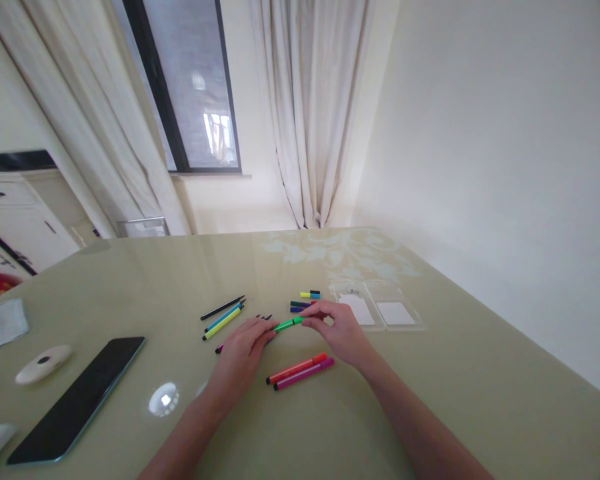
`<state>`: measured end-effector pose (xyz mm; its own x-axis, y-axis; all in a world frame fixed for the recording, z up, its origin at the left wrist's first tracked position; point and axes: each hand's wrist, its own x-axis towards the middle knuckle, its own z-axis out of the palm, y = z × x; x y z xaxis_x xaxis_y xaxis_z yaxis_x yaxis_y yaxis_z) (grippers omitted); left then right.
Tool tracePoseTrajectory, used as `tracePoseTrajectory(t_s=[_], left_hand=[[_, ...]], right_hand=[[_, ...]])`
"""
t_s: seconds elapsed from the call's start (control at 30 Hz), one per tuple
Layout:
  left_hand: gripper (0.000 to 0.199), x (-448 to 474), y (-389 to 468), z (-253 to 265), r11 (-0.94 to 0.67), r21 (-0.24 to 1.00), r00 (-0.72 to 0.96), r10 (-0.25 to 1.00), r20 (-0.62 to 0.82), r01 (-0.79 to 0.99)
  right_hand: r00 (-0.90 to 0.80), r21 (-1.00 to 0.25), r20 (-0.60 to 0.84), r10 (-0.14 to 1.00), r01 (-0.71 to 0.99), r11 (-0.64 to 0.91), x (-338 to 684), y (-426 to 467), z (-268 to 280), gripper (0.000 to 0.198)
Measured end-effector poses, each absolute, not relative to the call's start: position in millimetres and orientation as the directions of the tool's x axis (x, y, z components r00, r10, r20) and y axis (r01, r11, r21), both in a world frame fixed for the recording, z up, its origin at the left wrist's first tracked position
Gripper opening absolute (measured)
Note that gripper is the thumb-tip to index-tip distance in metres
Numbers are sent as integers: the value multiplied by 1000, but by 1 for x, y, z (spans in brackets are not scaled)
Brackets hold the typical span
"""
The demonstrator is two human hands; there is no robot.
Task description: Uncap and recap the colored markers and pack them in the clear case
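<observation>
A green marker (287, 325) lies between my two hands, a little above the table. My left hand (245, 343) grips its body end, and my right hand (337, 327) pinches the cap end between thumb and fingers. Uncapped black (223, 308), blue (220, 319) and yellow (223, 325) markers lie left of my left hand. Several more pens are partly hidden beneath that hand. Loose caps, one of them yellow (305, 295), sit beyond my right hand. Closer to me, an orange-red marker (295, 369) and a magenta marker (305, 374) lie side by side with caps on.
An open clear plastic case (420, 321) with white inserts lies right of the caps. At the left are a black-screened device (80, 400), a white oval object (43, 365) and paper (3, 327). A wall (505, 167) borders the glossy table (480, 400) on the right.
</observation>
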<state>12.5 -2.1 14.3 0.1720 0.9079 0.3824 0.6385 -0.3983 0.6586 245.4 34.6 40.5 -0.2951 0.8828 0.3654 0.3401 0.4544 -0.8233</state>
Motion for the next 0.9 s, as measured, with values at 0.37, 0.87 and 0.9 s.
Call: tracePoseTrajectory(t_s=[0.37,0.87,0.9], left_hand=[[26,19,-5,18,-357,611,173,924,340,707],[25,19,-9,21,-315,494,240,948,211,811],[26,14,-6,20,-282,461,196,954,226,842]], right_hand=[[-351,-842,278,894,358,403,251,50,24,15],[-436,-258,364,823,802,539,240,50,1,29],[-438,-267,362,823,797,541,240,50,2,25]])
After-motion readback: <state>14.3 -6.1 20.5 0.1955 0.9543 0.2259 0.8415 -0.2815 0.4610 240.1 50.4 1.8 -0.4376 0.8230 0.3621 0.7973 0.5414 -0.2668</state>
